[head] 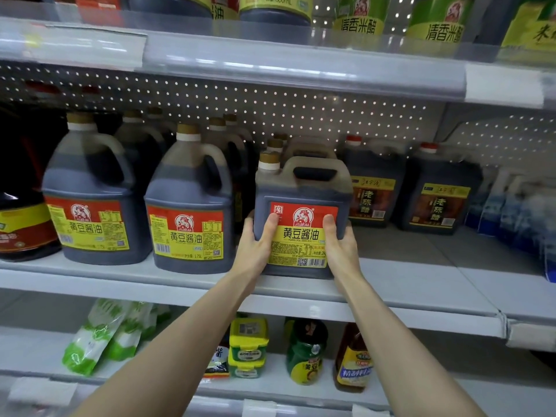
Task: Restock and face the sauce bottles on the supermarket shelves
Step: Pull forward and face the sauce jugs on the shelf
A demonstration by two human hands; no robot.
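The square jug (302, 218) stands on the shelf (391, 284) between 2 hands: left hand (255, 245) and right hand (340, 245) each grip a side, thumbs on its label.

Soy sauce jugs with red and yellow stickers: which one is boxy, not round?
The rightmost jug, gripped by the left hand and right hand: flat sides, handle on top. The left jug and middle jug are round, with side handles.
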